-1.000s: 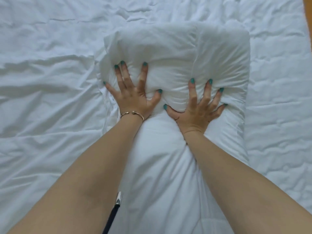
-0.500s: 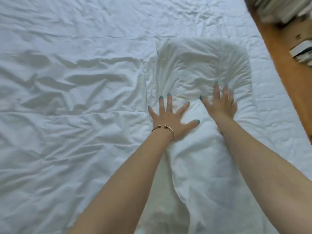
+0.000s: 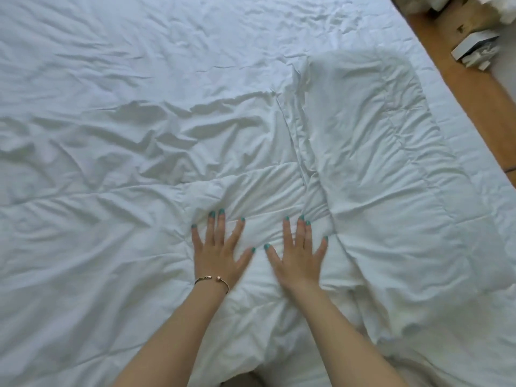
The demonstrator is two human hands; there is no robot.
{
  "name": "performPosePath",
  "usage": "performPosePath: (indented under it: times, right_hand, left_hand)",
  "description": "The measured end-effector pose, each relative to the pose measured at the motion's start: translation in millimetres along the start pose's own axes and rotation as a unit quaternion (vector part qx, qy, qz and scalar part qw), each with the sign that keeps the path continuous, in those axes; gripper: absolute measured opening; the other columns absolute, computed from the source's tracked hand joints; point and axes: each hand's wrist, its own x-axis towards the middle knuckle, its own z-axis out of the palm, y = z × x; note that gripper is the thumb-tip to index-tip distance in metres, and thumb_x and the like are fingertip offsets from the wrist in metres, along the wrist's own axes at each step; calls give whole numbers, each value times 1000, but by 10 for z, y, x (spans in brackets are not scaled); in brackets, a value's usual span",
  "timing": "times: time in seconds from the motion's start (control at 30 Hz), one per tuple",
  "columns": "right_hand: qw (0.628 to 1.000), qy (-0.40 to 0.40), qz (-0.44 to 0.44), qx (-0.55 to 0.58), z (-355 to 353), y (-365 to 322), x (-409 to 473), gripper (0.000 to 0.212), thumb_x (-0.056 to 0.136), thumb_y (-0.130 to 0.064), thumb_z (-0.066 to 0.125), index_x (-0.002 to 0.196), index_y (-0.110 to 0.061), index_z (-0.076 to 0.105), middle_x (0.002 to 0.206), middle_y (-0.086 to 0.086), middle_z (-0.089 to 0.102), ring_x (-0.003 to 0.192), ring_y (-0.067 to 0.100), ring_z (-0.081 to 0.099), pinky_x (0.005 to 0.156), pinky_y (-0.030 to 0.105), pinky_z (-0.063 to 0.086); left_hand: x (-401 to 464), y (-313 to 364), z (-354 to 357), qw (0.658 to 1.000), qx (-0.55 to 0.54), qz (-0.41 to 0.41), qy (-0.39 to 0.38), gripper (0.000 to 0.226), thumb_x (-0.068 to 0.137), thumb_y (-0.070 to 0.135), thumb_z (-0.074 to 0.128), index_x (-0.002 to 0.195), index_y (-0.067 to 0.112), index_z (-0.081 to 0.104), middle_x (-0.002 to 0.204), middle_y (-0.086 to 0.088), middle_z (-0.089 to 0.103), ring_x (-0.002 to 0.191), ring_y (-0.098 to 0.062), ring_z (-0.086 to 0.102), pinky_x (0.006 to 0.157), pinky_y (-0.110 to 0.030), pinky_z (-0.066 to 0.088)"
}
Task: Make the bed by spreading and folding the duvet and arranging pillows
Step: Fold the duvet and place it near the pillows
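Duvet (image 3: 125, 169) rumpled across bed; wooden floor (image 3: 472, 88) at right

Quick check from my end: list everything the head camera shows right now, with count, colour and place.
duvet: one, white, wrinkled, spread over most of the bed
folded duvet section: one, white, puffy, lying on the right part of the bed
wooden floor: one strip, orange-brown, along the bed's right edge
small box: one, white and grey, on the floor at upper right; other pale items behind it are too blurred to name
bracelet: one, gold, on the left wrist
left hand: one, teal nails, fingers spread flat on the duvet
right hand: one, teal nails, fingers spread flat on the duvet, beside the left
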Motion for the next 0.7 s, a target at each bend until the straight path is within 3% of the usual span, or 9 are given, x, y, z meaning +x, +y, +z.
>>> performPosePath:
  times: [0.07, 0.13, 0.27, 0.37, 0.57, 0.7]
  right_hand:
    - [1000, 16, 0, -2, 30, -36, -11, 80, 89, -69, 18, 155, -28, -3, 163, 6, -6, 149, 21, -8, 112, 59, -12]
    - [998, 59, 0, -7, 79, -26, -11, 80, 90, -67, 25, 156, -25, 9, 163, 9, 4, 150, 24, 1, 114, 61, -3]
    - [990, 140, -16, 12, 284, -4, 63, 77, 89, -64, 37, 152, -22, 29, 160, 12, 21, 147, 28, 19, 114, 63, 8]
    - [978, 205, -22, 31, 479, 2, 188, 73, 87, -62, 44, 148, -22, 39, 155, 13, 33, 143, 30, 30, 114, 61, 11]
    - [978, 200, -26, 50, 796, 1, 346, 77, 86, -62, 37, 150, -24, 20, 155, 9, 21, 144, 28, 20, 114, 56, 3]
    - [977, 203, -25, 57, 883, -3, 368, 73, 89, -60, 30, 149, -21, 19, 154, 10, 20, 148, 23, 8, 115, 55, 1]
  left_hand:
    - [-7, 88, 41, 1000, 4, -19, 5, 71, 86, 67, 23, 150, 36, 20, 160, -10, 8, 148, -30, 5, 113, -64, -4]
    - [29, 140, 92, 999, 3, -26, 20, 71, 86, 66, 25, 150, 37, 17, 161, -10, 5, 148, -29, 1, 112, -65, -6]
    - [123, 68, 284, 993, -13, -3, 115, 66, 84, 57, 44, 145, 33, 38, 156, -12, 24, 145, -30, 20, 112, -66, 8]
    - [182, 57, 427, 985, -16, 5, 172, 64, 83, 53, 48, 143, 31, 41, 153, -13, 30, 143, -31, 26, 113, -63, 12]
    - [266, 58, 607, 988, 2, 2, 155, 67, 86, 59, 41, 147, 34, 28, 155, -11, 20, 145, -30, 19, 114, -61, 5]
    - [300, 63, 644, 984, 7, -5, 176, 66, 85, 59, 44, 144, 34, 30, 153, -11, 23, 143, -31, 22, 114, -61, 8]
